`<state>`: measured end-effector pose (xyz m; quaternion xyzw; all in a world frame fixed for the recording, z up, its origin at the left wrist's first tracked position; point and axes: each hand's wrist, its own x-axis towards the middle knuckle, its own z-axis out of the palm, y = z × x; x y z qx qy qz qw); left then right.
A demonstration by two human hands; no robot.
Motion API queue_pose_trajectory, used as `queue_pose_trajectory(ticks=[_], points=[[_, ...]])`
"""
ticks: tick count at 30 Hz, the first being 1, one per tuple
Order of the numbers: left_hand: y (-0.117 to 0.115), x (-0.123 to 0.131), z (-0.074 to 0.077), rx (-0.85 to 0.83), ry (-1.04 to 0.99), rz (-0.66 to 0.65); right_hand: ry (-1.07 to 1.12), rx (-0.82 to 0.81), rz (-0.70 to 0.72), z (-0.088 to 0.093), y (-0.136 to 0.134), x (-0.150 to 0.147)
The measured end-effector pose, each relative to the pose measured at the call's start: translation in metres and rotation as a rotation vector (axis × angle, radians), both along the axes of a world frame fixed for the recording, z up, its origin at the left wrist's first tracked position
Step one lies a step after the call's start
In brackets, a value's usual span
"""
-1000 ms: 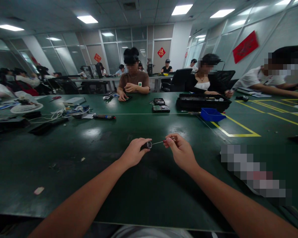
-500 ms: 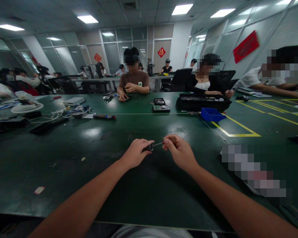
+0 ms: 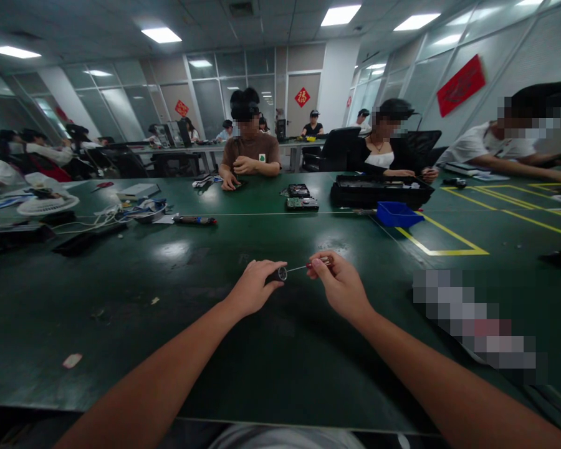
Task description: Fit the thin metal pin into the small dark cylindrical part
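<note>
My left hand (image 3: 257, 284) is closed round a small black cylinder (image 3: 277, 274), whose round, silvery-rimmed end faces right. Much of the cylinder is hidden behind my fingers, so I cannot tell its kind. A screwdriver (image 3: 323, 261) with a reddish handle is pinched in my right hand (image 3: 339, 284). Its thin shaft points left and reaches the rimmed end of the cylinder; whether the tip is inside or only touching, I cannot tell. Both hands are held over the near middle of the green table (image 3: 243, 368).
Beyond my hands lie hard drives (image 3: 302, 204), a blue bin (image 3: 399, 214), a long black casing (image 3: 381, 192) and a dark tool (image 3: 195, 220). Cables (image 3: 110, 215) and a white fan (image 3: 49, 201) are at the left. A blurred-out item (image 3: 474, 321) lies right. Co-workers sit opposite.
The screwdriver handle has turned slightly in my right fingers, showing more of it. Both hands keep nearly the same place; the whole view has shifted a little.
</note>
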<state>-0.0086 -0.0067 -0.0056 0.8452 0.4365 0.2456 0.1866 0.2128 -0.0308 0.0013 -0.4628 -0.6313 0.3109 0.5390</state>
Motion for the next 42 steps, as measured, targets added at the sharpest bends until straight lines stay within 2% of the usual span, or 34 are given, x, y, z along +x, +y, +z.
queue_pose_trajectory(ticks=[5,10,15,20,24,27,32,37,42], points=[[0.001,-0.001,-0.001,0.018,-0.055,0.006,0.028,-0.059,0.003,0.005,0.000,0.000],[0.001,-0.001,-0.001,0.037,-0.029,-0.009,-0.153,-0.105,-0.105,0.010,-0.002,0.002],[0.002,-0.001,-0.005,0.038,0.018,-0.030,-0.151,-0.011,0.038,0.010,-0.004,0.002],[0.003,-0.001,-0.004,0.029,0.012,-0.014,-0.210,-0.085,0.008,0.007,-0.002,0.001],[0.001,0.000,-0.002,0.020,0.006,0.013,-0.016,-0.084,-0.023,-0.002,0.005,0.001],[0.001,0.000,0.000,0.024,-0.041,0.041,0.165,-0.156,-0.006,-0.007,0.011,0.001],[0.004,-0.001,0.000,0.062,-0.085,0.011,0.516,-0.318,0.074,-0.010,0.019,0.005],[0.008,-0.001,-0.004,0.023,-0.058,0.026,0.462,-0.273,-0.040,-0.016,0.022,0.005],[0.007,0.001,-0.004,0.016,-0.060,0.024,0.375,-0.192,-0.026,-0.015,0.018,0.001]])
